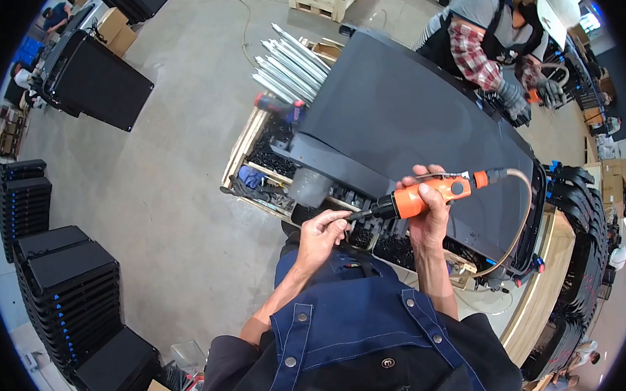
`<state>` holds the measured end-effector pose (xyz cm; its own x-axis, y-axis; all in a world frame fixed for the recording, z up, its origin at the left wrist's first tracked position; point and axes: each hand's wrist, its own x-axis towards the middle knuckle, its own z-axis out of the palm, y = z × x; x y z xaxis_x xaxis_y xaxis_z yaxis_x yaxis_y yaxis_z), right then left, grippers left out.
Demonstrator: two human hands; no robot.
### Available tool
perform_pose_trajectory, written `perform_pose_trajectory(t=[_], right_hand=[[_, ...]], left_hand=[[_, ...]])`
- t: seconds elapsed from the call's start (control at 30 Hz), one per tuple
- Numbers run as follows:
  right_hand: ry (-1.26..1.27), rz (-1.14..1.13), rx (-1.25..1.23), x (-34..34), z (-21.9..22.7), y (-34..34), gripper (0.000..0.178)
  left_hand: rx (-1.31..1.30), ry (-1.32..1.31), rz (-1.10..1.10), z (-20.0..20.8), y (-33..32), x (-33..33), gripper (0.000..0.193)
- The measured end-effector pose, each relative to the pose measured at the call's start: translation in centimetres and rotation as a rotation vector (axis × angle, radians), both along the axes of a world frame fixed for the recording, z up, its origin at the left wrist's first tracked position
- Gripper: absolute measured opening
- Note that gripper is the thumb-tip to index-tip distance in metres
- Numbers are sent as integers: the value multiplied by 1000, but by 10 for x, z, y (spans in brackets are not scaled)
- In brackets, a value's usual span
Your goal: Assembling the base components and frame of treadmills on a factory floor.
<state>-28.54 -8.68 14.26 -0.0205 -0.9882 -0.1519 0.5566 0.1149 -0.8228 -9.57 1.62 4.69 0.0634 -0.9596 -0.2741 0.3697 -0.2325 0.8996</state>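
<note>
Clock positions from view centre. Dark grey plastic bin body (408, 111) lay at 2 o'clock; wooden parts tray (241, 150) at 10, holding small black pieces. Orange air screwdriver (410, 202) was at 3: right hand (431, 223) wrapped round its body, left hand (319, 237) pinching the black tip (366, 213) at 4. Judged: tool in hand, tip being handled; driving apparently still left. Fasteners already fitted: could not tell.

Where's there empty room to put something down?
On the floor, between the black stacks and the tray. The grey shell looks bare in the middle, but curved. It's crowded in the tray and around the orange tool, held by the left hand and right hand.
</note>
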Motion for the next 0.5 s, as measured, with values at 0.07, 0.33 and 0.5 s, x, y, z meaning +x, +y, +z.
perform_pose_trajectory(t=[0.07,0.33,0.5], right_hand=[[21,-32,19,21,-4,-3,52],[161,46,-314,112,4,-43,49],[412,252,-481,164,-5,-63,47]], left_hand=[[41,-57,-20,-4,-15,22,28],[303,1215,-106,-46,-84,79,24],[408,1450,111,-59,-103,83,31]])
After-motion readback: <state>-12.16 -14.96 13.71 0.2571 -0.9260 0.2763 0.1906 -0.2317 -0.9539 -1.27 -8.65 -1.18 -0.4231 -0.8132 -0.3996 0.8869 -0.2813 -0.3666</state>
